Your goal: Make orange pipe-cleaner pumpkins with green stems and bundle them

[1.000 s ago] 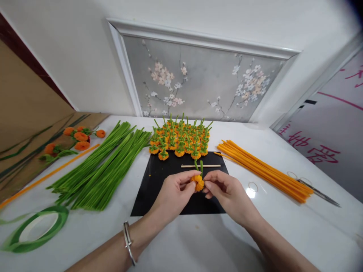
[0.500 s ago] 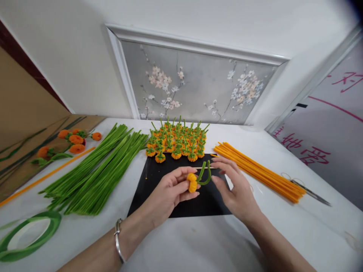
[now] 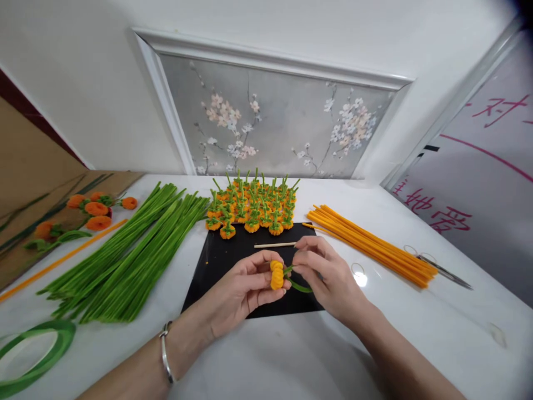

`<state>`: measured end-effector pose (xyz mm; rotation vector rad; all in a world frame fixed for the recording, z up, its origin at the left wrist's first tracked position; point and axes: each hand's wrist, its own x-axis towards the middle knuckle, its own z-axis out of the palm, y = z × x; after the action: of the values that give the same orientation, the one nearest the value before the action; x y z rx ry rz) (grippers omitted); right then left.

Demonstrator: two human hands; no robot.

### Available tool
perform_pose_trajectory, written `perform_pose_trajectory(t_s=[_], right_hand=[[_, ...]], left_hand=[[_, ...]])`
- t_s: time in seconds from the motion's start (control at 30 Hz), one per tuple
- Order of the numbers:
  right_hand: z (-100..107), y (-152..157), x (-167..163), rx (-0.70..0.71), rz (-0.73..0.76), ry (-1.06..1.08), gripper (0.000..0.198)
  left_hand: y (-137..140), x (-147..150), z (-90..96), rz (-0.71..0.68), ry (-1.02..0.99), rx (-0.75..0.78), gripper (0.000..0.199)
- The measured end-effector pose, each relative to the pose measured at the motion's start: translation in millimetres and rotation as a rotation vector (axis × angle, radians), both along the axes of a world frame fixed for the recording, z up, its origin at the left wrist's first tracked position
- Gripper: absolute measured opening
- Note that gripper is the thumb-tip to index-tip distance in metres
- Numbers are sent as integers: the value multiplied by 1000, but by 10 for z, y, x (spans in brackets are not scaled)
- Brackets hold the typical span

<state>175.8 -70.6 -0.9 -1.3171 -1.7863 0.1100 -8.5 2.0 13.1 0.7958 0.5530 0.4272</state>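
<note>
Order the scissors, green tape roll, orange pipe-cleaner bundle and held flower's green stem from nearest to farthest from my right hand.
1. Green stem: touching your right hand.
2. Orange pipe-cleaner bundle: beyond it, rightward.
3. Scissors: farther right.
4. Green tape roll: far left.

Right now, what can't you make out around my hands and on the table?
All in the head view:
- Back of the orange flower: hidden by your left hand.
- Tip of the pinched green stem: covered by your right hand.
- Right end of the wooden stick: behind that same hand.
- Far side of the tape roll: cut off by the picture's left edge.
</note>
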Motion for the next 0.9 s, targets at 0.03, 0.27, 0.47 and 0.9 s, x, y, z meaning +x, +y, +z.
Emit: perform_pose_trajectory(t_s=[0.03,0.27,0.47,0.9], right_hand=[[7,-2,-12,12,-9,16,16],[39,-42,-113,75,-68,-49,12],[45,-57,-117,121,-111,-87,9],[11,-63,-122,-4,-14,-70,13]], left_hand=[[4,-4,-5,-7,0,21,18],[0,-13,2,-21,-75,156,6],[-37,24,19,-67,27,264,16],[-37,105,-85,149,138,423,18]])
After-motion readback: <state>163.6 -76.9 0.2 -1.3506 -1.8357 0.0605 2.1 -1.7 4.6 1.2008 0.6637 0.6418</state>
